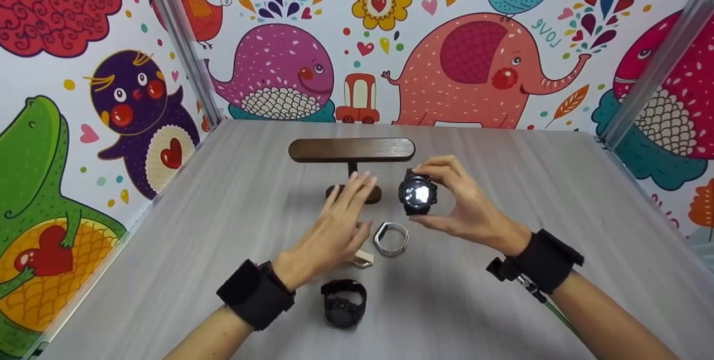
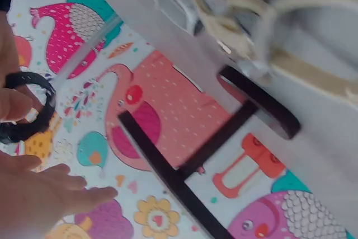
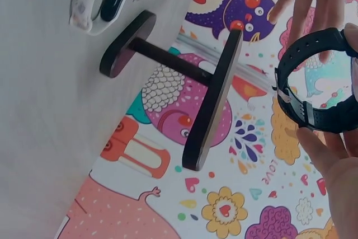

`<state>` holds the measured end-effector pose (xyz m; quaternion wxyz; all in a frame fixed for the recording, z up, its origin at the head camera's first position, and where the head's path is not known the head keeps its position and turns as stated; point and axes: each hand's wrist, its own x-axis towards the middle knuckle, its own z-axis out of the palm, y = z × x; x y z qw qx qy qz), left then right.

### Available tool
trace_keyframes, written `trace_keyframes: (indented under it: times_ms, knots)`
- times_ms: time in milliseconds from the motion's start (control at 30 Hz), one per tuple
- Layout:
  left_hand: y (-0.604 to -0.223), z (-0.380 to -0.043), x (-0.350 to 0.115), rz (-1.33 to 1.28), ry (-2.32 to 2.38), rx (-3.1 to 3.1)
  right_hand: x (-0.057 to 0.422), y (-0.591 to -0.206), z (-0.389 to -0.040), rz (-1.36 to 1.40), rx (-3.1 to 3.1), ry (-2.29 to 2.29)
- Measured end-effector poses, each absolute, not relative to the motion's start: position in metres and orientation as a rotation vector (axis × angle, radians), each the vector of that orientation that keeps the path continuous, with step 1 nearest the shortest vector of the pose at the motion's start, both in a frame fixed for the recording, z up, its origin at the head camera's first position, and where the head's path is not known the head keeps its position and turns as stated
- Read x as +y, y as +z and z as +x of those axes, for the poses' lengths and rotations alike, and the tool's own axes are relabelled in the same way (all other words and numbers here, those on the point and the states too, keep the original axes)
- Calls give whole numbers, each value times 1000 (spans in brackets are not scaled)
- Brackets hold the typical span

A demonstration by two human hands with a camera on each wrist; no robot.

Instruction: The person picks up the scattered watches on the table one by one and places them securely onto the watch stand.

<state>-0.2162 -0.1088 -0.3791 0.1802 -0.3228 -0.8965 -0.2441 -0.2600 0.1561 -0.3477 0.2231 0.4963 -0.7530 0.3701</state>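
My right hand (image 1: pixel 468 204) holds a black wristwatch (image 1: pixel 418 193) upright above the table, thumb at its lower end and fingers at its upper end. Its round face is lit by a glare in the head view. From the right wrist, the black strap (image 3: pixel 305 51) shows as a closed loop. To the left, my left hand (image 1: pixel 329 231) hovers with fingers extended, holding nothing, and overlaps the base of a dark wooden T-shaped stand (image 1: pixel 351 150). Below the watch lies a pale fitness band (image 1: pixel 391 239). A cream-strapped watch (image 1: pixel 363 258) is partly hidden by the left hand.
Another black watch (image 1: pixel 344 304) lies looped on the grey table (image 1: pixel 223 209), nearest to me. Walls with cartoon animals (image 1: pixel 468 70) and metal corner posts (image 1: pixel 187 42) enclose the table's back and sides. Each wrist wears a black band (image 1: pixel 256 294).
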Motion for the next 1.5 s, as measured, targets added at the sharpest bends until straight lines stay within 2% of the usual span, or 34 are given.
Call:
trace_keyframes:
  times_ms: [600, 867, 1133, 1500]
  knots:
    - [-373, -274, -157, -604, -776, -2549, 161, -339, -306, 1188, -2220, 777]
    - [-355, -307, -180, -426, -777, -2669, 162, -337, -336, 1119, -2307, 774]
    - [-348, -325, -181, -421, -726, -2770, 158, -342, -357, 1029, -2444, 862]
    - [-351, -333, -184, -522, -753, -2730, 155, -353, -374, 1024, -2502, 928]
